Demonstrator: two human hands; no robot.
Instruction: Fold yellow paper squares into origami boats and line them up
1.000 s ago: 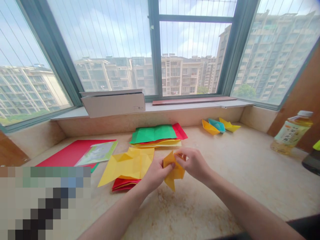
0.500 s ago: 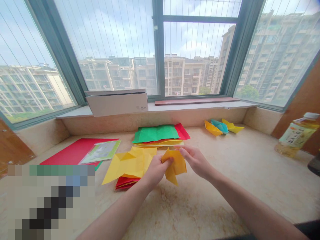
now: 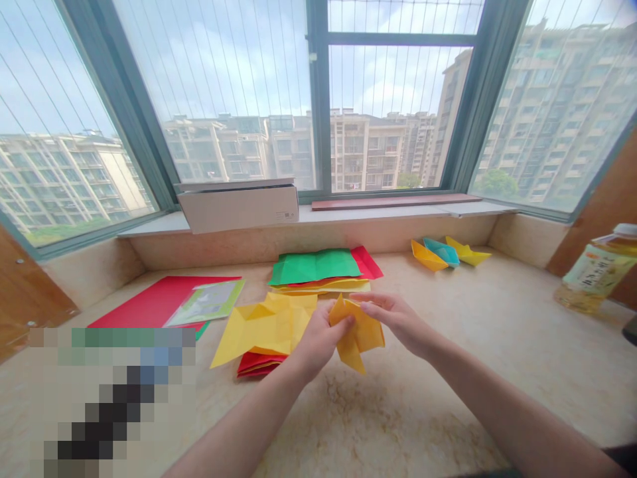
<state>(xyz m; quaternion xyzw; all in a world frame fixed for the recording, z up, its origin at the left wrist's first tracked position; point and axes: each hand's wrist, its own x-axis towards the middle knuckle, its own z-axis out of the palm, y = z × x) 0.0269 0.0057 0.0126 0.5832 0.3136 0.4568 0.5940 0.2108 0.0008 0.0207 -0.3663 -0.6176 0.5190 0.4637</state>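
Note:
A folded piece of orange-yellow paper (image 3: 359, 332) is held above the counter, with creased flaps and a point hanging down. My left hand (image 3: 326, 332) pinches its left side, thumb on the near face. My right hand (image 3: 398, 318) is closed on its upper right edge, thumb in front and fingers behind, partly hidden by the paper. To the left of my hands lies a creased yellow sheet (image 3: 269, 325) on top of folded red paper (image 3: 259, 364). Behind them is a stack of folded sheets with a green sheet (image 3: 316, 265) uppermost.
Three paper boats, orange (image 3: 428, 256), blue (image 3: 440, 252) and yellow (image 3: 466, 252), stand at the back right. A drink bottle (image 3: 594, 269) is at the far right. Red paper (image 3: 144, 302) and a clear packet (image 3: 206, 302) lie left. A white box (image 3: 239, 207) rests on the sill.
My right fingers have shifted along the top edge of the orange-yellow paper, and its right flap now spreads out further. The view has turned slightly left. My left hand keeps its pinch.

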